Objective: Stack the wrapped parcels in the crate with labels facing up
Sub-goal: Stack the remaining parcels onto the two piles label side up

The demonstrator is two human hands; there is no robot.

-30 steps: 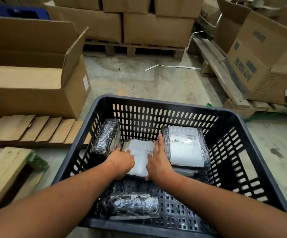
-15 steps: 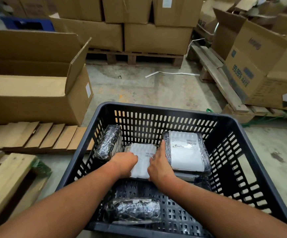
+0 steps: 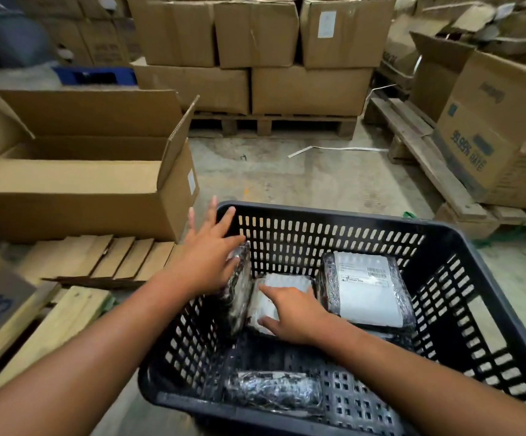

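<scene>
A black slatted crate (image 3: 327, 215) sits on the floor in front of me. Inside, a plastic-wrapped parcel (image 3: 370, 291) lies at the right with its white label up. A smaller parcel (image 3: 282, 283) lies in the middle, label up, with my right hand (image 3: 290, 313) resting fingers spread on it. A dark wrapped parcel (image 3: 239, 287) leans on edge against the left wall; my left hand (image 3: 206, 253) hovers over it, fingers spread, holding nothing. Another dark parcel (image 3: 274, 391) lies at the crate's near edge.
An open cardboard box (image 3: 76, 190) stands at the left on a wooden pallet (image 3: 98, 262). Stacked cartons (image 3: 255, 55) on a pallet stand behind. More cartons (image 3: 494, 130) on pallets line the right. Concrete floor (image 3: 302, 180) lies between.
My left hand has lifted off the middle parcel and moved up and left over the leaning parcel, fingers spreading. My right hand has shifted onto the middle parcel. The camera has tilted up.
</scene>
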